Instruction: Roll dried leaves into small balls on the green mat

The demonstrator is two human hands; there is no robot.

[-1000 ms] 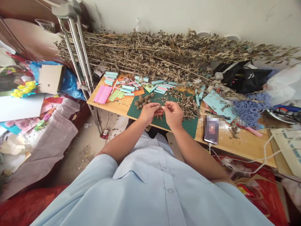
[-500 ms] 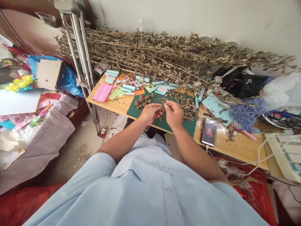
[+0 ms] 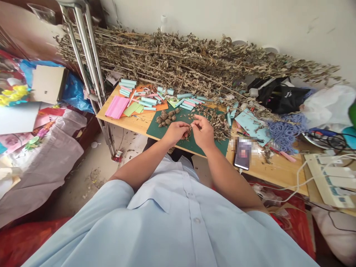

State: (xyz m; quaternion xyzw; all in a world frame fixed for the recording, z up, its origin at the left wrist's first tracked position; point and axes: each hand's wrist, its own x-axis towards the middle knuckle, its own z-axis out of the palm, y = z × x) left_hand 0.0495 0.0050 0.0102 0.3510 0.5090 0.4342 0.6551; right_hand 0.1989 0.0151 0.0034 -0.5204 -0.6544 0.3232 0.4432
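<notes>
My left hand and my right hand meet over the front of a green mat. The left one is closed on some dried leaves that show in small bits below its fingers. Thumb and fingers of the right one are pinched together beside them; what they hold is too small to make out. Brown leaf balls lie in a cluster on the mat, left of my hands. Loose dried leaves are heaped on its right part.
Long dried stalks lie along the wall. Blue and pink paper rolls lie behind the mat. A phone with a cable, blue yarn and a power strip are at the right. A metal tripod stands at the left.
The view has shifted, so everything sits slightly further left and higher. My hands stay together over the mat, with the fingers slightly moved.
</notes>
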